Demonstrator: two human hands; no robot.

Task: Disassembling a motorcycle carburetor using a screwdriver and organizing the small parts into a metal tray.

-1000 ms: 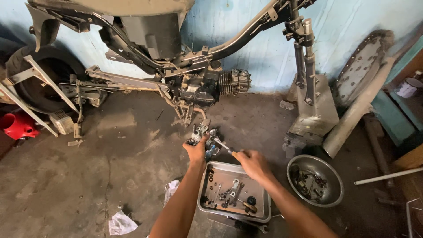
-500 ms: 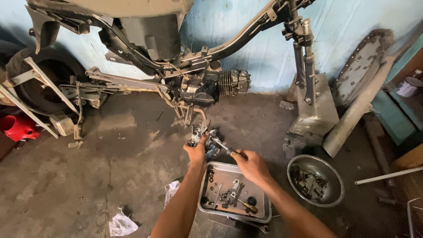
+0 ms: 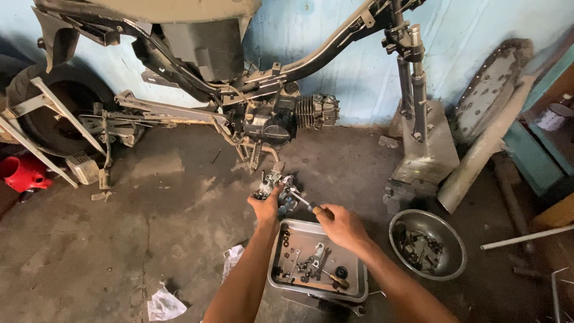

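Evidently braced for leverage, left hand (image 3: 267, 208) grips a carburetor (image 3: 275, 182) above the parts tray (image 3: 357, 287) on the floor, while right hand (image 3: 342, 226) clasps a screwdriver (image 3: 308, 204) angled into it

Two hands are showing: one left hand (image 3: 266, 209) and one right hand (image 3: 342, 226). They are holding one small metal part (image 3: 276, 182) and one screwdriver (image 3: 306, 204). One flat metal tray (image 3: 353, 286) and one round metal bowl (image 3: 449, 234) are sitting on the floor. One stripped motorbike (image 3: 263, 113) is standing behind. Two crumpled papers (image 3: 162, 304) are lying nearby.
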